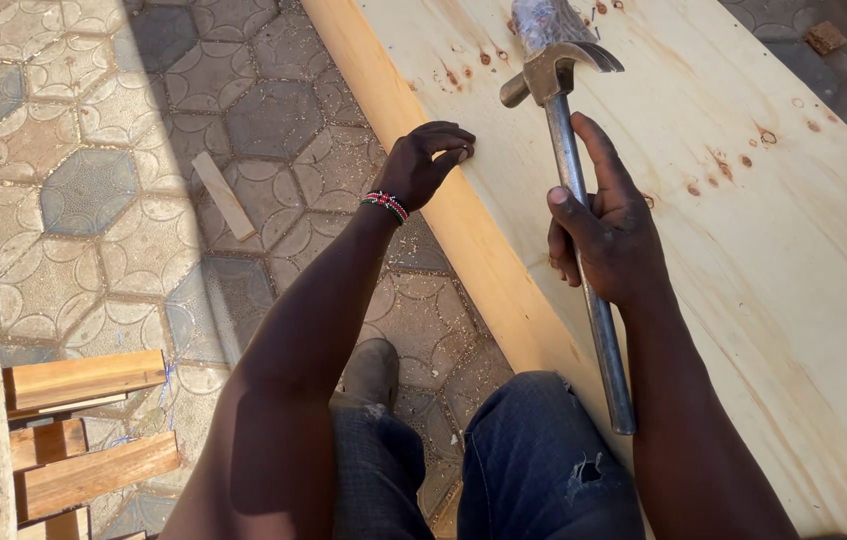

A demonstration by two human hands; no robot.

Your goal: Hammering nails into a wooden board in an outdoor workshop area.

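So the right hand (612, 240) is wrapped tight around the metal shaft of a claw hammer (569, 170), gripped about halfway up. The hammer's long axis runs almost straight away from the person, head at the far end, hovering over the plywood sheet (764, 260). The left hand (427, 162) sits just to the left of that, fingertips pinched together right at the sheet's near edge, above the lighter timber strip (464, 220) under it. That pinch spot is down and left of the hammer head, so the left hand is the closer one to it. Whatever's between those fingers is too small to see; could be a nail, can't tell. A clear bag (542, 20) beyond the hammer is cut off at the top.
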